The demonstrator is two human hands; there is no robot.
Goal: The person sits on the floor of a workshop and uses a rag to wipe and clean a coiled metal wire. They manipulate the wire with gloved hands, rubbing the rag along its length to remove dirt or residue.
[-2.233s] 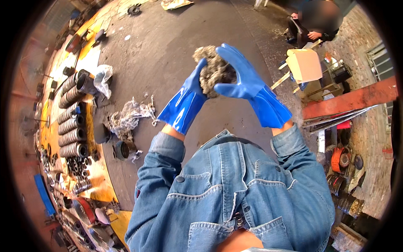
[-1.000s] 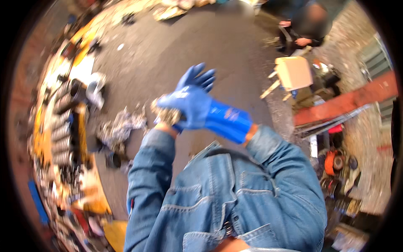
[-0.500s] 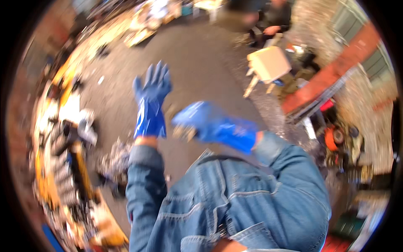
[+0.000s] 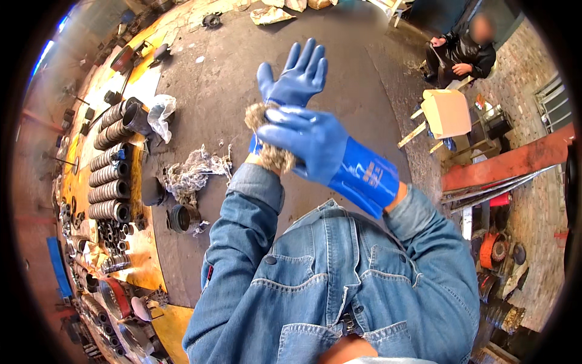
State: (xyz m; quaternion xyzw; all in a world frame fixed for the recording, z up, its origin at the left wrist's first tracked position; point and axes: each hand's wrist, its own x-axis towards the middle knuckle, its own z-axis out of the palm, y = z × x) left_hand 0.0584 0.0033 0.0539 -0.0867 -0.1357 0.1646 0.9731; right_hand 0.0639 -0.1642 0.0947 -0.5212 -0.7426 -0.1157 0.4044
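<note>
Your left hand (image 4: 295, 74) was raised in its blue glove with the fingers spread wide and holding nothing. Your right hand (image 4: 306, 141) crossed in front of it, fingers curled around a wad of grey rag (image 4: 271, 153) pressed against your left wrist. Below on the dark floor (image 4: 206, 79) lay a loose pile of rags (image 4: 190, 171), with ribbed metal sleeves (image 4: 109, 182) lined up just beside it. Another person (image 4: 459, 51) sat well apart near a wooden stool (image 4: 445, 114).
</note>
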